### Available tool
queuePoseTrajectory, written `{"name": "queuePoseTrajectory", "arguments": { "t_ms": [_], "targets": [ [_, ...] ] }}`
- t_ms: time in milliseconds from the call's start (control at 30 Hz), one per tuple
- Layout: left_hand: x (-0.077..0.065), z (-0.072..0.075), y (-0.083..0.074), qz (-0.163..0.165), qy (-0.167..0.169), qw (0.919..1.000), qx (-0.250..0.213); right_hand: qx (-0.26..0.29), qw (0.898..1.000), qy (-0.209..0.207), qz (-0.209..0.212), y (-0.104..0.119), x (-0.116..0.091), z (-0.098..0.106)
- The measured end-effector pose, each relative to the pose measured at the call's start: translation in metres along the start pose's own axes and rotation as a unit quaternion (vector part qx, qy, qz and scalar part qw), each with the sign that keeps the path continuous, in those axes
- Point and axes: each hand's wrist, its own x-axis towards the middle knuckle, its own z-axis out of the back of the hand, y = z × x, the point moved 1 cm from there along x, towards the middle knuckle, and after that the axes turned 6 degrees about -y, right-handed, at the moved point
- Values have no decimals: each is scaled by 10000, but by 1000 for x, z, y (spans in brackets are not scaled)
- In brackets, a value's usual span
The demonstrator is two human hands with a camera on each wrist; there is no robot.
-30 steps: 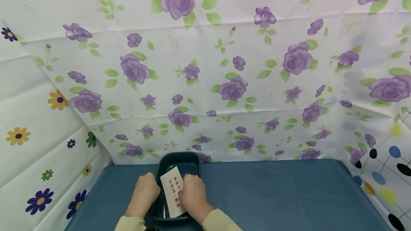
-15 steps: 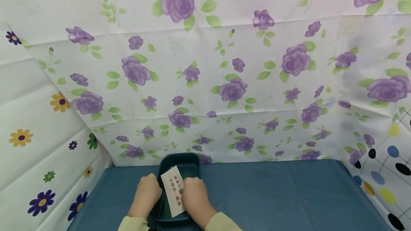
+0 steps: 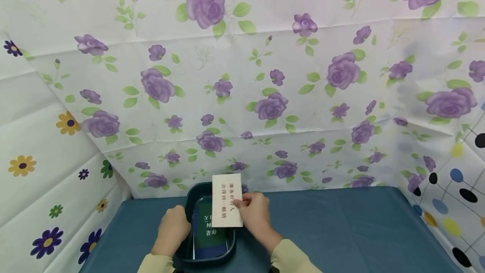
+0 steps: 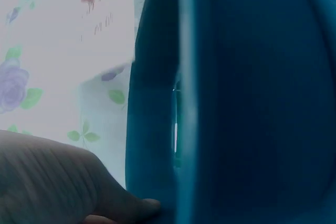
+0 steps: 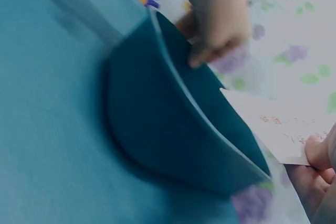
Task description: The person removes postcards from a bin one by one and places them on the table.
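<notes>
My right hand (image 3: 257,216) pinches a cream card (image 3: 221,201) with printed characters at its right edge, thumb on the front. The card is upright above the right side of a dark teal plastic bin (image 3: 212,261). My left hand (image 3: 172,228) grips the bin's left rim; in the left wrist view its thumb (image 4: 134,208) lies against the wall. Inside the bin lies a dark green, blue-edged card or booklet (image 3: 206,235) with white characters, partly covered by the cream card. In the right wrist view, the bin's outer wall (image 5: 152,103) shows between both hands.
The bin stands near the back left of a teal-covered table (image 3: 322,231). A white floral sheet (image 3: 242,96) hangs behind it. Sheets with daisies (image 3: 45,180) and coloured dots (image 3: 451,205) form the left and right sides.
My right hand has lifted the cream card up and to the right out of the bin, straightening it. The green item beneath has come into view. My left hand stays on the rim.
</notes>
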Motion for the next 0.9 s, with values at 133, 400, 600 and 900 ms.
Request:
{"name": "queuePoseTrajectory", "arguments": {
  "t_ms": [133, 400, 600, 900],
  "targets": [
    [0, 1, 5, 280, 90, 9995, -91, 55, 9992, -338, -226, -13, 14, 22],
    [3, -5, 7, 237, -147, 9986, -439, -152, 9946, -396, -945, -51, 27, 50],
    [5, -2, 9, 205, -40, 9992, -340, -473, 9910, -104, -1246, -71, 30, 49],
    [5, -2, 11, 194, -30, 9996, -202, -944, 9879, 206, -1210, -83, 27, 40]
  ]
}}
